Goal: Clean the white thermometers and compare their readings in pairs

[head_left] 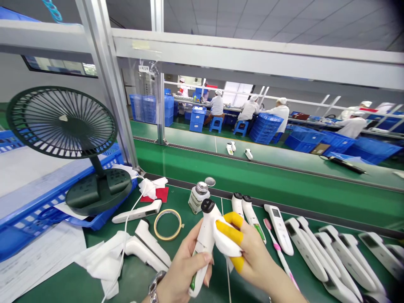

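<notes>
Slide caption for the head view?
Left hand holds a white handheld device; right hand, in yellow finger covers, holds a white cloth against it.

Factory workshop, white-capped workers (248, 110), stacked blue crates (266, 128)

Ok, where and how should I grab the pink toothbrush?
Probably pinch the toothbrush mid-handle from above, with your right hand once free of the white cloth: the slim handle runs toward you, and a white device lies close to its right.

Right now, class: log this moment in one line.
left hand: holds white device; right hand: holds white cloth against it; nearby: bottle, tape roll
</notes>
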A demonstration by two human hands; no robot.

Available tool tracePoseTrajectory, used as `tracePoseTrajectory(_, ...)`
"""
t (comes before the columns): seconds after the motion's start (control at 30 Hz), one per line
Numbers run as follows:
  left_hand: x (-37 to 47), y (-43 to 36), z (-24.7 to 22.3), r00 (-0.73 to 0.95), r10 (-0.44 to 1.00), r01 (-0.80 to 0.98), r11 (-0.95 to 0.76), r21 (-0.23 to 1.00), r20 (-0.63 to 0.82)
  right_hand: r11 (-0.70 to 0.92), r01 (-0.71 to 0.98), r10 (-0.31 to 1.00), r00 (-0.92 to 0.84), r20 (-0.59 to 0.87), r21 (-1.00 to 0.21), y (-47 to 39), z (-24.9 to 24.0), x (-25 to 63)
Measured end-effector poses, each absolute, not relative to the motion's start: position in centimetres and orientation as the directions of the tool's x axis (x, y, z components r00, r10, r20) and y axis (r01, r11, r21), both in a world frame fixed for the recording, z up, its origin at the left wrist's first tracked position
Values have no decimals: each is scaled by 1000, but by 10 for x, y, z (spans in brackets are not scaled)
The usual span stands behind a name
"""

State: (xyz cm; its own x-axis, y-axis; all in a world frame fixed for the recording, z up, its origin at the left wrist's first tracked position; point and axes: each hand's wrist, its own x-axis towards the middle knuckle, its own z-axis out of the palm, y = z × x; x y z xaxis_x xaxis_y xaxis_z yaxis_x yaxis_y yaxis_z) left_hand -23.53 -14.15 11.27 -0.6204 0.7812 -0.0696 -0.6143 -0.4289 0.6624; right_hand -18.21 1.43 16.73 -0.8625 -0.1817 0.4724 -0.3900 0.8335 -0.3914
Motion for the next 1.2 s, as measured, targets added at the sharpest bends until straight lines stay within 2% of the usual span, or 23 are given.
tracePoseTrajectory(0.07, -235, -141, 113, -609, 789, -636, -426, 644, -80, 751, -422, -163, -864, 477, -507, 12, 169, -182)
tracePoseTrajectory(0.13, -235, -141, 113, -610, 786, -644, -420, 640, -99, 708, -433, -116, -851, 512, -558, 9, 169, -182)
tracePoseTrajectory(0.4, -234, -140, 114, -633, 773, -588, -436, 682, -52, 812, -334, 45, -782, 622, -479, 8, 159, -191)
tracePoseTrajectory(0.47, -234, -139, 113, -642, 764, -582, -425, 694, -71, 819, -322, 18, -812, 583, -474, 7, 160, -189)
tracePoseTrajectory(0.6, -234, -140, 113, -687, 714, -552, -390, 737, -137, 818, -322, -120, -906, 407, -476, 2, 170, -180)
tracePoseTrajectory(0.7, -232, -140, 115, -705, 691, -518, -347, 782, -160, 764, -383, -172, -896, 408, -520, 3, 180, -174)
tracePoseTrajectory(0.77, -231, -140, 119, -740, 660, -445, -334, 831, -131, 714, -386, -144, -897, 418, -583, 4, 182, -173)
tracePoseTrajectory(0.87, -228, -139, 125, -811, 583, -283, -330, 901, -41, 690, -293, -59, -934, 351, -662, 1, 177, -176)
tracePoseTrajectory(0.93, -227, -138, 125, -855, 517, -201, -283, 938, -27, 742, -200, 10, -951, 309, -640, -3, 170, -180)
tracePoseTrajectory(1.03, -226, -138, 121, -879, 477, -122, -197, 973, -14, 810, -139, 73, -940, 333, -569, -5, 161, -185)
tracePoseTrajectory(1.1, -228, -140, 117, -841, 540, -153, -185, 971, -30, 792, -172, 59, -933, 354, -585, -2, 160, -187)
tracePoseTrajectory(1.2, -231, -141, 115, -751, 651, -341, -243, 908, -108, 721, -184, 79, -936, 343, -668, 6, 162, -188)
